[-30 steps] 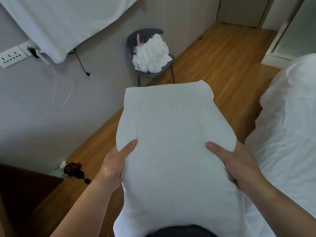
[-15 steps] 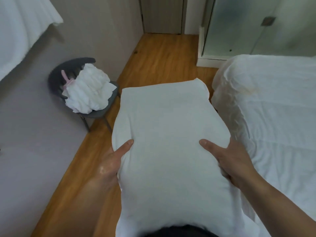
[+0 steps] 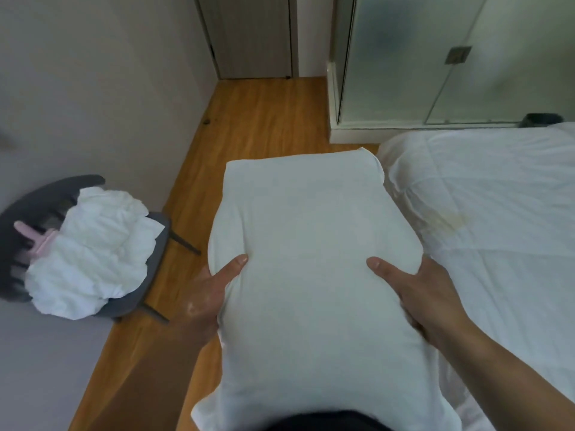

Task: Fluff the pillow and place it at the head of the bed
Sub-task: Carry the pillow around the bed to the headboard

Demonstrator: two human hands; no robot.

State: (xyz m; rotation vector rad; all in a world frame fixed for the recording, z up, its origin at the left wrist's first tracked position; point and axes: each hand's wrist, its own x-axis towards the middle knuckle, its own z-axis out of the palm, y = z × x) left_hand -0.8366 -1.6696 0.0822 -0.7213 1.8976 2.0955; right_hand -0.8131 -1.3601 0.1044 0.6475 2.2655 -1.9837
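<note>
A white pillow (image 3: 305,259) is held lengthwise in front of me, above the wooden floor, its far end pointing away. My left hand (image 3: 207,293) grips its left side with the thumb on top. On the right side my right hand (image 3: 417,293) grips it the same way. The fingers of both hands are hidden under the pillow. The bed (image 3: 485,219), covered with a white sheet, lies just to the right of the pillow, and its near corner touches or almost touches the pillow's far right corner.
A grey chair (image 3: 149,275) with crumpled white linen (image 3: 90,256) and a pink item stands against the left wall. Wooden floor (image 3: 264,119) runs ahead to a closed door (image 3: 255,35). A frosted glass partition (image 3: 435,57) stands beyond the bed.
My view has swung to the right: the chair has slid to the left, and the bed and glass partition have come into view. Both hands keep the same grip on the pillow.
</note>
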